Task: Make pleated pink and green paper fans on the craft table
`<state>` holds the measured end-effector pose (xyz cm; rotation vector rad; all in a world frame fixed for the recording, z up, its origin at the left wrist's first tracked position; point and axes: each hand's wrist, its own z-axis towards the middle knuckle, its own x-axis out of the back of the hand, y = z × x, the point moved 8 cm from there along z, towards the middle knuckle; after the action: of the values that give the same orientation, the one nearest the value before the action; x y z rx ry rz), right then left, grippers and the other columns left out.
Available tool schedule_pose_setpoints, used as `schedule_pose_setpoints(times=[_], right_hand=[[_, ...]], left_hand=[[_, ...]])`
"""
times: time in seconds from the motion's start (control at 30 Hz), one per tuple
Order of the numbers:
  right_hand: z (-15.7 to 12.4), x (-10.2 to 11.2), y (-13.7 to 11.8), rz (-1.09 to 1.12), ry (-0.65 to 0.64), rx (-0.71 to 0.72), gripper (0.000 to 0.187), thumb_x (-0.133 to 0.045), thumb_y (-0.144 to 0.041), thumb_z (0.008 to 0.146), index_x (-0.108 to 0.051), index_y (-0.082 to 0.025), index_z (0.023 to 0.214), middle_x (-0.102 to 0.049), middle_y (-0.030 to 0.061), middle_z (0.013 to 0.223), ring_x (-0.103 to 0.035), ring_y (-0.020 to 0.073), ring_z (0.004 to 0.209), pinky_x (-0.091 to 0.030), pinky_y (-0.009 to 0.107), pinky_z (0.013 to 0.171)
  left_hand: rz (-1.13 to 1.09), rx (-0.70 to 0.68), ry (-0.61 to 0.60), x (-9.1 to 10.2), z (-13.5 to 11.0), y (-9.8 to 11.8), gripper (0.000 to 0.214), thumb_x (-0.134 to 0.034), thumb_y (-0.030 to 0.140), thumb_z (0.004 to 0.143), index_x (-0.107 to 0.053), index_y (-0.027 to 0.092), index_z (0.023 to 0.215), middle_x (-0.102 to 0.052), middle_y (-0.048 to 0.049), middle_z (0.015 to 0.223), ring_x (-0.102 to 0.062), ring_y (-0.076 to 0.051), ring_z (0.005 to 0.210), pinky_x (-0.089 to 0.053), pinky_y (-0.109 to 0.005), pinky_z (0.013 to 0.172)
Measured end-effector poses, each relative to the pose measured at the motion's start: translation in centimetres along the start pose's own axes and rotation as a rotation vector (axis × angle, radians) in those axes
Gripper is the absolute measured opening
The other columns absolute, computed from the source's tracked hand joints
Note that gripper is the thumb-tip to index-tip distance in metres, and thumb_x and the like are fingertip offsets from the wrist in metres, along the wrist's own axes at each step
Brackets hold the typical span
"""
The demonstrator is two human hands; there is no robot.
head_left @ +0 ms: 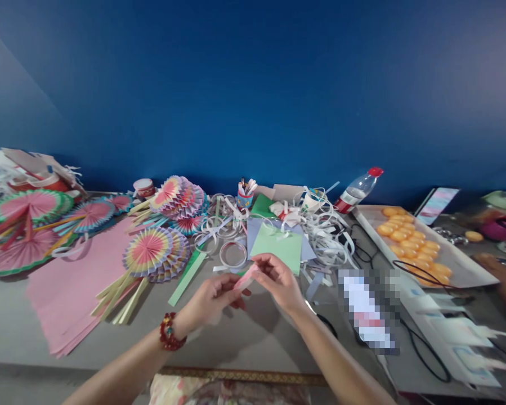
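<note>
Between my two hands is a small folded piece of pink paper (246, 278), held just above the front of the grey table. My left hand (213, 301), with a red bead bracelet (169, 332) at the wrist, pinches its lower left end. At its upper right end the fingers of my right hand (281, 284) are closed on it. Something green shows just behind the paper, partly hidden by the fingers. Light green paper sheets (280, 247) lie beyond my right hand. Pleated paper fans (151, 253) with pale yellow handles rest to the left.
Pink paper sheets (77, 287) and more fans (31, 211) cover the left side. White paper strips (331, 239) are heaped behind. To the right are a bottle (358, 191), a tray of orange plastic pieces (468, 270), a blurred phone (366, 309), and a power strip (447, 332) with cables.
</note>
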<state>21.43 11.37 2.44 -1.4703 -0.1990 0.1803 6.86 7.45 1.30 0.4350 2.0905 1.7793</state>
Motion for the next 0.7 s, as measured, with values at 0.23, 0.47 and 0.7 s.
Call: schedule_pose_setpoints(times=[0.23, 0.47, 0.7], right_hand=[[1.7, 0.9, 0.3, -0.015, 0.049, 0.022, 0.037, -0.071, -0.049, 0.081, -0.065, -0.019, 0.102, -0.066, 0.0032, 0.088, -0.063, 0.016, 0.077, -0.053, 0.027, 0.071], [1.5, 1.6, 1.8, 0.019, 0.129, 0.013, 0.039, -0.068, -0.052, 0.082, -0.063, -0.018, 0.099, -0.065, 0.0037, 0.083, -0.062, 0.0172, 0.073, -0.052, 0.028, 0.067], [1.1, 1.3, 2.1, -0.017, 0.088, -0.011, 0.034, -0.068, -0.047, 0.084, -0.063, -0.018, 0.102, -0.065, 0.0035, 0.087, -0.062, 0.0158, 0.073, -0.05, 0.026, 0.066]], left_hand=[[0.014, -0.057, 0.063, 0.9, 2.0, 0.3, 0.045, -0.059, 0.053, 0.089, -0.066, 0.012, 0.105, -0.075, -0.0148, 0.097, -0.072, -0.019, 0.068, -0.055, -0.03, 0.067], [-0.188, -0.123, 0.012, 0.6, 2.6, -1.2, 0.048, -0.06, 0.045, 0.091, -0.054, 0.014, 0.127, -0.073, -0.0163, 0.103, -0.072, -0.021, 0.079, -0.055, -0.035, 0.077], [-0.341, 0.003, -0.041, 0.4, 2.2, -2.8, 0.041, -0.063, 0.039, 0.091, -0.057, 0.015, 0.124, -0.072, -0.0141, 0.106, -0.069, -0.019, 0.076, -0.054, -0.032, 0.07]])
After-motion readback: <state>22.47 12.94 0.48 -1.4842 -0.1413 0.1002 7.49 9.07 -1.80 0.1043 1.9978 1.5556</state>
